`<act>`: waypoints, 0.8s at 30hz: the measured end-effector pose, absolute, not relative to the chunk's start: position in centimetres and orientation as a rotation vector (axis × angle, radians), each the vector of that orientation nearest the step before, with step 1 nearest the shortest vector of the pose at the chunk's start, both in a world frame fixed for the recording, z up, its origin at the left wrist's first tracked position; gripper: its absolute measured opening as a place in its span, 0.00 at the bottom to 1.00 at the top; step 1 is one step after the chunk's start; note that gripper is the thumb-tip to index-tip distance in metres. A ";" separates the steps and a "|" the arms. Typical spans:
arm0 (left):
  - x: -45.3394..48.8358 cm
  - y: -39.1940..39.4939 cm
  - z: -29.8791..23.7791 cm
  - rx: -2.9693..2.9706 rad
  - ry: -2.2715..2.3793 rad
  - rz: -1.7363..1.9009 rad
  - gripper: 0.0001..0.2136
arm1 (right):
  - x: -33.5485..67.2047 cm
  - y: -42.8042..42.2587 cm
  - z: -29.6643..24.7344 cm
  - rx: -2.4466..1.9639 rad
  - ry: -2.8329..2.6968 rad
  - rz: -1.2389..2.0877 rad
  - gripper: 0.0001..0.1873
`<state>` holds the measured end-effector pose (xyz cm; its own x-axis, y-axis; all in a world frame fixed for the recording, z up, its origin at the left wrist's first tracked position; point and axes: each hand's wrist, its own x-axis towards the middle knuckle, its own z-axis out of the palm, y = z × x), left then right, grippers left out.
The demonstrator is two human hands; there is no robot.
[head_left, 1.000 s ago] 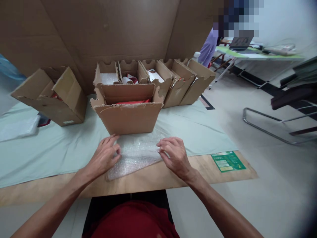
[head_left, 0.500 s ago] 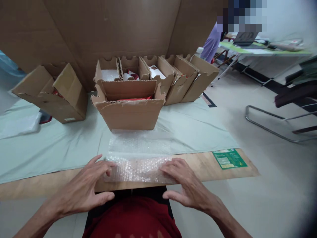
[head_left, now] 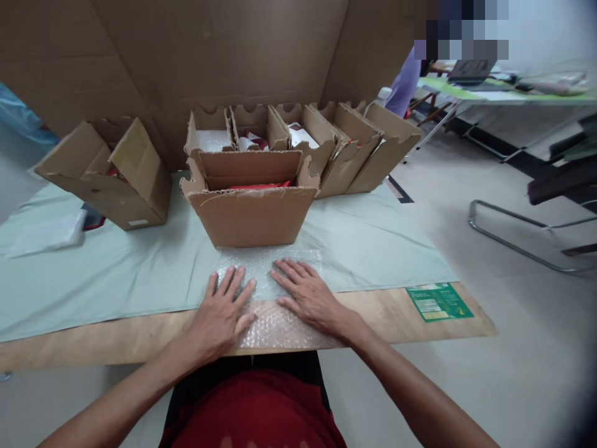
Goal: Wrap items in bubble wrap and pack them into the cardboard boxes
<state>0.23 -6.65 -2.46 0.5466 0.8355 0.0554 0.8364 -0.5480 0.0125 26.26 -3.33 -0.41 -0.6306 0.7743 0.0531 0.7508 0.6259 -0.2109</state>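
A clear sheet of bubble wrap (head_left: pixel 275 326) lies flat at the front of the table, partly over the green cloth and partly over the bare wooden edge. My left hand (head_left: pixel 226 311) rests palm down on its left side, fingers spread. On the right part, my right hand (head_left: pixel 308 295) lies flat with fingers stretched forward. Neither hand grips anything. Just beyond the sheet stands an open cardboard box (head_left: pixel 254 214) with something red inside. The hands and wrists hide parts of the wrap.
Behind it, several narrow cardboard bins (head_left: pixel 326 165) stand in a row before a tall cardboard panel (head_left: pixel 209 56). Another open box (head_left: pixel 135 199) is at left, near folded clear plastic (head_left: pixel 51 233). A green printed label (head_left: pixel 438 303) lies at the table's right end. A person in purple (head_left: pixel 405 81) is behind.
Both hands have moved forward from the near edge of the bubble wrap and now lie flat on it, closer to the box. The view has shifted slightly.
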 end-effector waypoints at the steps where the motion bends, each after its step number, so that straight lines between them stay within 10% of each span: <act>1: -0.1 -7.2 -2.5 -2.733 -1.487 -0.081 0.27 | 27.3 -3.3 -0.7 -1.320 -2.701 0.230 0.27; 24: -3.8 -8.8 -0.8 -2.965 -1.283 -0.250 0.36 | 34.6 -10.9 0.5 -1.243 -2.516 0.268 0.33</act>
<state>-3.80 -8.76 -0.83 0.6754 0.7304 0.1016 0.7152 -0.6824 0.1513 34.56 -10.94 0.54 -0.5694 0.7970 0.2014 0.7368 0.6035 -0.3049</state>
